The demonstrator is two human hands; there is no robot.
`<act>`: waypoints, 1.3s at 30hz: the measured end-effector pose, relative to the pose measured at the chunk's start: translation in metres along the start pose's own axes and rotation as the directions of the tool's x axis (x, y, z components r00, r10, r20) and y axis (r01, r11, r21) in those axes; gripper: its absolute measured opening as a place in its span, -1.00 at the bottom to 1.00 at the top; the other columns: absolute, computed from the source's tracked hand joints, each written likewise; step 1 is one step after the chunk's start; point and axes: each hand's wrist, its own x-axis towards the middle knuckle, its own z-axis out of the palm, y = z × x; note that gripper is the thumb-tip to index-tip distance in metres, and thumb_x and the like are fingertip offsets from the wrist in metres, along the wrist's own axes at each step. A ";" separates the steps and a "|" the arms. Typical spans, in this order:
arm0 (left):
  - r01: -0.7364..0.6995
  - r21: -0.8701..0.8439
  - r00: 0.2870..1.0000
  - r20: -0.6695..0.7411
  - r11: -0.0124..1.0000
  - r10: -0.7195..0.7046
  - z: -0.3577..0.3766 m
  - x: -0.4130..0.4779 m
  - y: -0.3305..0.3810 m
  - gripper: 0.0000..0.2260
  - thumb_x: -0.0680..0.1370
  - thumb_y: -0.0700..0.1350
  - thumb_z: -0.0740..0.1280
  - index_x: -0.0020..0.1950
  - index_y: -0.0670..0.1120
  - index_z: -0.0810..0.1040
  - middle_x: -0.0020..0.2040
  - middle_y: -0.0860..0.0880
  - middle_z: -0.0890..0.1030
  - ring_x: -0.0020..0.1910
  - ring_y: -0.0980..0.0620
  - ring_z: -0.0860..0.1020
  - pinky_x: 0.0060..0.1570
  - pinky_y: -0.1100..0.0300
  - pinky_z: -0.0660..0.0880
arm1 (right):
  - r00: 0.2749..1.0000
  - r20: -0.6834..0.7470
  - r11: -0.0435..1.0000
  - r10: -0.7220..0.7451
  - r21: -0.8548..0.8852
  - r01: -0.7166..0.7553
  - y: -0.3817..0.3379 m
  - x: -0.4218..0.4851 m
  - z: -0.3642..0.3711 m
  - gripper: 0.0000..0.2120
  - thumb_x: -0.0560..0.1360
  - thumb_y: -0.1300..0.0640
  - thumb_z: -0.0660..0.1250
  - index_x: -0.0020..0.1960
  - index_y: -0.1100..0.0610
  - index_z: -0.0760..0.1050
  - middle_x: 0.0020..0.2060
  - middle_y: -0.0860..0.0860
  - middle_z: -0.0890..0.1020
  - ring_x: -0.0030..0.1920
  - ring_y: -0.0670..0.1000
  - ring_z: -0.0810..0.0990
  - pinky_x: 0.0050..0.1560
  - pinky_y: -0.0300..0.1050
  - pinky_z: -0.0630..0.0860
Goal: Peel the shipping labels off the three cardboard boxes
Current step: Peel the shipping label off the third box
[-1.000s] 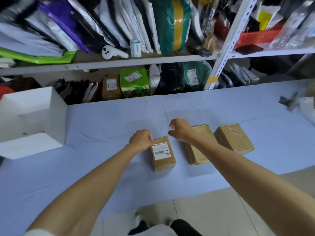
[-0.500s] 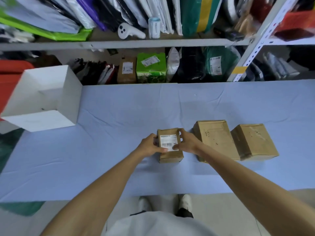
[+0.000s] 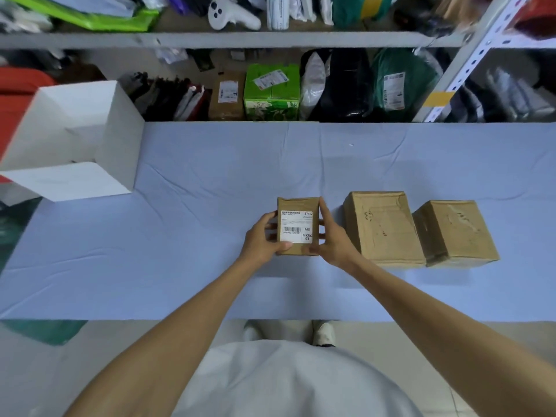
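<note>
Shipping label (image 3: 296, 226), white w/ barcode, reads "27/42", "MX", "MXRC 03". It's atop the small cardboard box (image 3: 298, 204) we clasp w/ left hand (image 3: 260, 242) & right hand (image 3: 334, 243), fingers curled round both sides, left thumb on label's near corner. Box sits mid-table on blue sheet (image 3: 210, 236); two bigger cardboard boxes (image 3: 382, 227) (image 3: 454, 233) just right.

Soft, even light lay on the blue table cover (image 3: 195, 242) with only faint shadows, while the shelf (image 3: 270, 40) beyond it bowed and blurred toward its ends.
</note>
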 end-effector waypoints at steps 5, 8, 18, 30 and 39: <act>-0.004 -0.037 1.000 0.013 0.999 0.005 0.002 -0.003 -0.005 -0.36 0.38 -0.32 0.50 0.40 -0.06 0.36 0.24 -0.02 0.52 0.12 0.02 0.54 -0.08 0.29 0.56 | 1.000 0.004 0.999 -0.007 0.040 0.007 0.000 0.000 0.001 0.06 0.39 0.39 0.45 0.56 -0.04 -0.21 0.23 -0.02 0.44 0.09 -0.01 0.54 -0.27 -0.33 0.58; -0.011 -0.046 1.000 0.012 0.999 0.011 0.002 -0.005 -0.006 -0.37 0.40 -0.32 0.48 0.41 -0.05 0.35 0.21 0.02 0.51 0.09 0.06 0.53 -0.15 0.36 0.56 | 1.000 0.003 0.999 -0.019 0.039 0.019 0.002 0.003 0.003 0.00 0.35 0.39 0.48 0.56 0.04 -0.07 0.29 0.03 0.47 0.12 -0.03 0.54 -0.21 -0.34 0.57; -0.068 -0.038 0.996 -0.059 0.997 0.066 0.012 -0.010 -0.005 -0.28 0.45 -0.36 0.39 0.47 0.14 0.18 0.24 0.06 0.48 0.11 0.10 0.53 -0.11 0.43 0.54 | 0.998 0.033 0.995 -0.050 0.084 0.047 0.003 0.009 0.000 -0.14 0.36 0.44 0.44 0.49 0.02 0.11 0.14 -0.07 0.49 0.07 -0.07 0.50 -0.28 -0.36 0.55; -0.071 -0.063 0.996 -0.067 0.995 0.067 0.012 -0.009 -0.010 -0.32 0.46 -0.33 0.41 0.44 0.14 0.25 0.24 0.03 0.51 0.18 0.07 0.53 0.02 0.26 0.59 | 0.998 0.062 0.996 -0.009 0.088 0.004 0.003 0.011 -0.003 -0.03 0.35 0.41 0.47 0.55 0.04 -0.01 0.27 -0.01 0.44 0.11 -0.05 0.49 -0.30 -0.37 0.55; -0.088 -0.008 0.989 -0.122 0.996 0.086 0.017 -0.010 -0.010 -0.40 0.45 -0.32 0.38 0.36 0.16 0.34 0.15 0.10 0.56 0.06 0.24 0.56 0.09 0.20 0.57 | 0.998 0.061 0.994 -0.027 0.110 0.020 0.004 0.011 -0.006 -0.06 0.34 0.42 0.47 0.53 0.04 0.04 0.18 -0.05 0.45 0.12 -0.03 0.50 -0.29 -0.42 0.53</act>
